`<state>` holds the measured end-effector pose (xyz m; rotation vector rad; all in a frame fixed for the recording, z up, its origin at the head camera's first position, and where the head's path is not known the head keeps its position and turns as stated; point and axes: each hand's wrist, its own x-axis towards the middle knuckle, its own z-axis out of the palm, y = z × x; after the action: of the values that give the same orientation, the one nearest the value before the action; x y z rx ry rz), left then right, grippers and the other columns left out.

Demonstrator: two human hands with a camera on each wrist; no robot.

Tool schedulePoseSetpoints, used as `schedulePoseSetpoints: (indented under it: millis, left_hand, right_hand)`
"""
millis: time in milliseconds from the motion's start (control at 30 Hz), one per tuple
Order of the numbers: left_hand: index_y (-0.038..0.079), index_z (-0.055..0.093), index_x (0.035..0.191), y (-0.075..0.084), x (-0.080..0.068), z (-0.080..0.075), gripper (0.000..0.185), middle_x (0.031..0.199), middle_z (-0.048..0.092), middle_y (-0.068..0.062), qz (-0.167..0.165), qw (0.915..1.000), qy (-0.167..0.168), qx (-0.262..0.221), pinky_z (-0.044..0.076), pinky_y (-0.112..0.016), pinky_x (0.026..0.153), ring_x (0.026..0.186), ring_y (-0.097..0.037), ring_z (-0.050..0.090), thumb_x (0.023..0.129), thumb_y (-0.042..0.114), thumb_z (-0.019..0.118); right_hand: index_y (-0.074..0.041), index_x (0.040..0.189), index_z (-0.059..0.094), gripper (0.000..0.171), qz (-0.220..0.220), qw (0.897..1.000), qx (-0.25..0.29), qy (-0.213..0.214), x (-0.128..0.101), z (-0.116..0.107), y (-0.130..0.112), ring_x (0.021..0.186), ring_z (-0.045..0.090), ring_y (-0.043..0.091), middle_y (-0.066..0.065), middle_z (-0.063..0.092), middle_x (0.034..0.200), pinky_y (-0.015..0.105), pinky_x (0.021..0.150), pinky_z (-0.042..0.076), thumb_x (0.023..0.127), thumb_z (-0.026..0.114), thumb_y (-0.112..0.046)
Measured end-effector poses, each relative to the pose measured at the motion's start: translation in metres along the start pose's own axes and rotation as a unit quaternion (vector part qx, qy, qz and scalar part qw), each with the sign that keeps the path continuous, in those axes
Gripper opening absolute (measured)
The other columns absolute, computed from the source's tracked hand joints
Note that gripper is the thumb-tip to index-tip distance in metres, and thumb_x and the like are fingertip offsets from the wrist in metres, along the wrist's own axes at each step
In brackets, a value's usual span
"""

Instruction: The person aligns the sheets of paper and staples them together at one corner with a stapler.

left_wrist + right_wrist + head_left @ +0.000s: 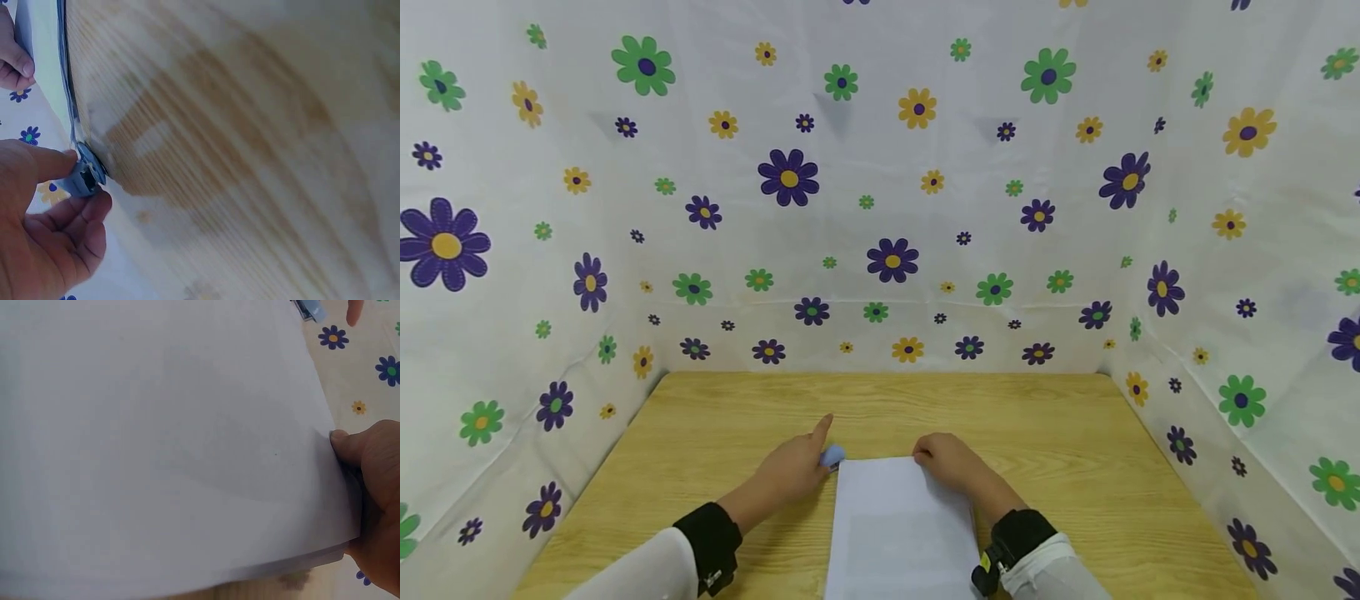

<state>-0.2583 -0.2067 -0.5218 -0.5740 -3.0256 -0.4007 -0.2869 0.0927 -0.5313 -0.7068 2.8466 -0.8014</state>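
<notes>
Two hands are busy. Your left hand (793, 471) is pinching a blue clip (832, 456). Your right hand (951, 461) is gripping the paper stack (898, 525).

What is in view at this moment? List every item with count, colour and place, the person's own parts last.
Paper stack: one, white, on the table's near middle.
Clip: one, light blue, at the stack's far left corner.
Table: one, light wood, filling the lower view.
Flowered cloth: white with purple, green and yellow flowers, behind and to both sides.
Wrist bands: two, black, one on each wrist.
Left hand: pinches the clip.
Right hand: grips the stack's far right corner.
</notes>
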Motion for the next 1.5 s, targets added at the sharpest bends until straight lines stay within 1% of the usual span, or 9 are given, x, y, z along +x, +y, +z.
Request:
schedulePoseSetpoints:
  millis: [100, 267, 533, 667, 867, 1033, 1133, 1267, 1500]
  left_hand:
    - [-0.002, 0.029, 0.156, 0.003, -0.002, 0.001, 0.080, 0.071, 0.056, -0.001, -0.022, 0.9997, 0.011, -0.001, 0.036, -0.029, 0.051, 0.058, -0.011, 0.045, 0.091, 0.016, 0.071]
    - [-0.004, 0.036, 0.151, 0.011, -0.005, 0.006, 0.076, 0.072, 0.060, -0.002, -0.035, 0.9984, 0.036, 0.025, 0.040, -0.030, 0.047, 0.056, -0.012, 0.048, 0.089, 0.020, 0.073]
    - [-0.004, 0.035, 0.152, 0.026, -0.007, 0.011, 0.077, 0.066, 0.056, 0.001, -0.040, 0.9975, 0.042, 0.040, 0.046, -0.039, 0.052, 0.053, -0.014, 0.047, 0.091, 0.026, 0.071]
    - [-0.003, 0.036, 0.151, 0.032, -0.008, 0.010, 0.075, 0.067, 0.057, -0.001, -0.050, 0.9971, 0.045, 0.036, 0.049, -0.044, 0.058, 0.055, -0.014, 0.048, 0.092, 0.028, 0.070]
    - [-0.002, 0.034, 0.153, 0.037, -0.010, 0.009, 0.078, 0.072, 0.062, -0.003, -0.056, 0.9969, 0.042, 0.037, 0.052, -0.048, 0.064, 0.058, -0.015, 0.054, 0.093, 0.030, 0.072]
    - [-0.001, 0.033, 0.153, 0.040, -0.012, 0.011, 0.079, 0.080, 0.068, -0.007, -0.058, 0.9965, 0.042, 0.043, 0.054, -0.054, 0.071, 0.066, -0.022, 0.064, 0.093, 0.032, 0.072]
    - [0.000, 0.033, 0.153, 0.042, -0.013, 0.010, 0.079, 0.082, 0.068, -0.008, -0.062, 0.9961, 0.043, 0.047, 0.054, -0.056, 0.074, 0.070, -0.025, 0.066, 0.093, 0.033, 0.073]
    - [-0.001, 0.034, 0.154, 0.044, -0.015, 0.006, 0.080, 0.085, 0.069, -0.010, -0.073, 0.9949, 0.044, 0.055, 0.054, -0.056, 0.076, 0.073, -0.026, 0.067, 0.094, 0.035, 0.073]
    - [0.006, 0.039, 0.153, 0.043, -0.018, 0.001, 0.075, 0.130, 0.060, -0.019, -0.065, 0.9927, 0.077, 0.067, 0.050, -0.061, 0.089, 0.116, -0.039, 0.060, 0.096, 0.043, 0.070]
  right_hand:
    - [-0.006, 0.104, 0.074, 0.013, 0.011, 1.000, -0.013, 0.023, 0.000, -0.004, 0.003, 0.093, 0.065, 0.019, 0.004, 0.072, 0.101, 0.042, 0.086, 0.055, 0.102, 0.063, -0.012]
    - [-0.006, 0.104, 0.075, 0.012, 0.032, 0.998, -0.025, 0.041, 0.000, -0.007, 0.005, 0.093, 0.066, 0.020, 0.005, 0.073, 0.100, 0.043, 0.087, 0.055, 0.101, 0.064, -0.012]
    - [-0.011, 0.098, 0.077, 0.010, -0.002, 0.989, -0.124, 0.076, 0.003, 0.003, 0.012, 0.090, 0.068, 0.022, 0.001, 0.074, 0.093, 0.044, 0.085, 0.054, 0.098, 0.069, -0.015]
    - [-0.015, 0.096, 0.076, 0.008, -0.021, 0.975, -0.203, 0.093, 0.004, 0.007, 0.012, 0.086, 0.064, 0.022, -0.001, 0.072, 0.091, 0.042, 0.079, 0.048, 0.098, 0.069, -0.017]
    - [-0.018, 0.096, 0.075, 0.008, -0.054, 0.940, -0.320, 0.105, 0.000, 0.007, 0.004, 0.086, 0.061, 0.019, -0.002, 0.071, 0.096, 0.038, 0.077, 0.045, 0.098, 0.067, -0.018]
    - [-0.016, 0.104, 0.074, 0.012, -0.048, 0.928, -0.357, 0.093, -0.001, 0.006, -0.001, 0.093, 0.062, 0.021, 0.000, 0.070, 0.104, 0.040, 0.084, 0.049, 0.099, 0.064, -0.012]
    - [-0.014, 0.106, 0.073, 0.013, -0.039, 0.929, -0.357, 0.093, 0.000, 0.007, -0.001, 0.097, 0.062, 0.022, 0.002, 0.069, 0.104, 0.041, 0.087, 0.051, 0.099, 0.063, -0.009]
    - [-0.014, 0.103, 0.073, 0.012, -0.033, 0.937, -0.333, 0.098, 0.000, 0.009, -0.001, 0.098, 0.063, 0.023, 0.003, 0.068, 0.102, 0.043, 0.088, 0.053, 0.098, 0.064, -0.008]
    - [-0.014, 0.110, 0.074, 0.014, -0.026, 0.950, -0.295, 0.101, -0.009, 0.007, -0.007, 0.103, 0.066, 0.026, 0.005, 0.070, 0.108, 0.047, 0.096, 0.054, 0.100, 0.065, -0.013]
